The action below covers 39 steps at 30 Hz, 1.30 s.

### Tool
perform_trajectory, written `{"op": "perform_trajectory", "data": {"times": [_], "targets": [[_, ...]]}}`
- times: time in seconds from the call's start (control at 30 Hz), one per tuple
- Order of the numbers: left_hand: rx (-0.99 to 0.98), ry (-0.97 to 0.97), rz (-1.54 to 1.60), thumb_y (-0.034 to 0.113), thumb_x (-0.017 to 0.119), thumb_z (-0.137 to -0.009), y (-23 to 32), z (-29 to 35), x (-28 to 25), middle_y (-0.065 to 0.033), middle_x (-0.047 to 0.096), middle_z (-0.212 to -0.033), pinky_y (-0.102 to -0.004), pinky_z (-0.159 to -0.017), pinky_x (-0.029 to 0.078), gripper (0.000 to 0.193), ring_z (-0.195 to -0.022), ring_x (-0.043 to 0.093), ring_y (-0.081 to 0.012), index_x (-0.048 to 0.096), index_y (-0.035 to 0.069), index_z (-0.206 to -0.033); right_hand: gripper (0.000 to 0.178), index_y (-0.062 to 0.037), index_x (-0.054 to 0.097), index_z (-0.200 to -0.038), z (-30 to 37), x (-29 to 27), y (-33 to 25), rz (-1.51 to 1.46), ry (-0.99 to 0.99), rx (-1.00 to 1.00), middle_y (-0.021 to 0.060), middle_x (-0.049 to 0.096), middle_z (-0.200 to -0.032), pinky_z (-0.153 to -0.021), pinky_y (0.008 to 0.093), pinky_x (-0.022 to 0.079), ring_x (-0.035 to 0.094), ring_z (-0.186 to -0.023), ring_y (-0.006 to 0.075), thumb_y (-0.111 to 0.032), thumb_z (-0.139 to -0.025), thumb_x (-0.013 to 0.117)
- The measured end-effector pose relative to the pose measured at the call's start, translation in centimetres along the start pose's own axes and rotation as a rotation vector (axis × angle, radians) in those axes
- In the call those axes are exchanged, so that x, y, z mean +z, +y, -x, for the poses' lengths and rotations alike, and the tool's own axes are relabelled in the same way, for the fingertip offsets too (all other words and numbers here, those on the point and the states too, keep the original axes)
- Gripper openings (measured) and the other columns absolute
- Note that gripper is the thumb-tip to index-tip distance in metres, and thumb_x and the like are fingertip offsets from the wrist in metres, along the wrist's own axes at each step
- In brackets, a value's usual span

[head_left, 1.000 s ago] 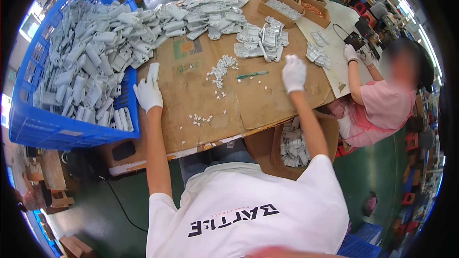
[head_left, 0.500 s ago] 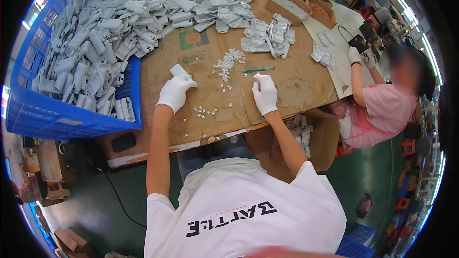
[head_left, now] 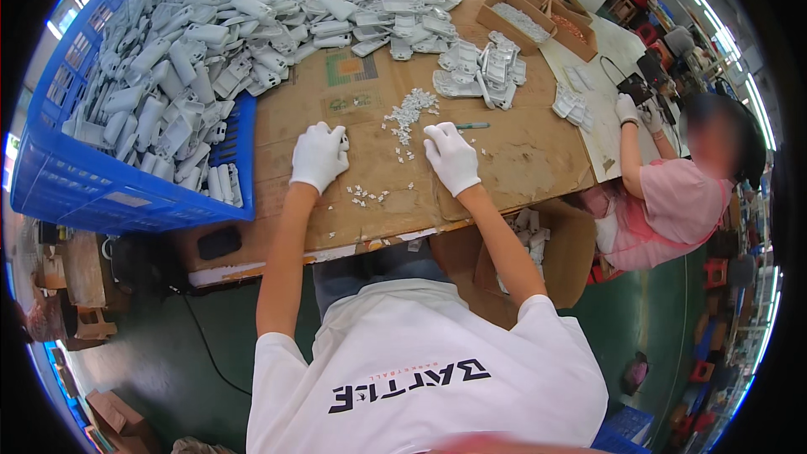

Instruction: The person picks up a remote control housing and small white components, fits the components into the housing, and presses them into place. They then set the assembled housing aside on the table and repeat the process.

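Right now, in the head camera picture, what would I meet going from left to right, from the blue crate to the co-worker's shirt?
Blue crate → left hand → pile of small white pieces → right hand → co-worker's pink shirt.

Counting from my remote seat: wearer's gloved hands, two, one left hand (head_left: 320,157) and one right hand (head_left: 452,159). Nearby co-worker (head_left: 677,210), one, also showing two gloved hands (head_left: 627,108). Pen (head_left: 474,125), one. Blue crates (head_left: 126,206), at least three. Cardboard trays (head_left: 498,27) visibly holding small parts, two. Heaped grey casings (head_left: 200,34), dozens, overlapping; small white pieces (head_left: 410,108), dozens; I can't total either.
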<state>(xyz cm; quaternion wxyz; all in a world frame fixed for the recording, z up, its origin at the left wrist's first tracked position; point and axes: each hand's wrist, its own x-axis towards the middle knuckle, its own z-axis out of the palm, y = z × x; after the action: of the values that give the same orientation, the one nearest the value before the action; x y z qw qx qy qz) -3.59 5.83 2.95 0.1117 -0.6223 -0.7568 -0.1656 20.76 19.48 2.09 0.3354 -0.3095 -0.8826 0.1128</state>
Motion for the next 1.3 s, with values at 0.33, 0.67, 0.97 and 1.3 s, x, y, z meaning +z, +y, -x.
{"op": "perform_trajectory", "data": {"times": [0.33,0.67,0.97,1.3], "targets": [[-0.014,0.059,-0.034,0.034,0.073,-0.079,0.7,3.0,1.4,-0.0123,0.06,-0.093,-0.0433,-0.072,0.054,0.059,-0.086,0.063,-0.0288,0.052,0.008,-0.128,0.013,-0.0149,0.062,-0.096,-3.2,3.5,0.0,-0.021,-0.074,-0.098,0.0057,0.06,-0.095,-0.067,0.0425,0.053,0.064,-0.08,0.0311,-0.008,-0.086,0.061],[-0.277,-0.119,-0.163,0.027,0.063,-0.089,0.1,2.5,0.8,-0.0114,0.066,-0.086,-0.0416,-0.062,0.056,0.039,-0.076,0.068,-0.0278,0.053,0.009,-0.123,0.007,-0.0105,0.062,-0.092,-4.3,3.0,-0.1,0.17,-0.37,0.034,0.0149,0.062,-0.095,-0.074,0.0466,0.052,0.064,-0.085,0.0368,-0.01,-0.087,0.057],[-0.832,-0.082,1.066,0.022,0.061,-0.092,8.2,1.3,-5.6,-0.014,0.069,-0.076,-0.0374,-0.053,0.053,0.022,-0.067,0.07,-0.0239,0.057,0.006,-0.107,0.013,-0.0061,0.063,-0.092,-3.3,-2.5,-5.8,-0.674,-0.179,0.314,0.0102,0.064,-0.08,-0.069,0.0309,0.052,0.064,-0.074,0.0197,-0.001,-0.08,0.062],[-0.521,0.157,0.578,0.022,0.054,-0.096,12.0,2.8,-4.6,-0.0213,0.066,-0.077,-0.054,-0.062,0.049,0.017,-0.073,0.064,-0.0438,0.052,0.007,-0.104,0.017,-0.0065,0.06,-0.089,-2.4,-1.0,-9.9,-0.475,0.146,-0.068,0.0044,0.056,-0.094,-0.072,0.0258,0.048,0.059,-0.083,0.0152,0.003,-0.078,0.067]]}}
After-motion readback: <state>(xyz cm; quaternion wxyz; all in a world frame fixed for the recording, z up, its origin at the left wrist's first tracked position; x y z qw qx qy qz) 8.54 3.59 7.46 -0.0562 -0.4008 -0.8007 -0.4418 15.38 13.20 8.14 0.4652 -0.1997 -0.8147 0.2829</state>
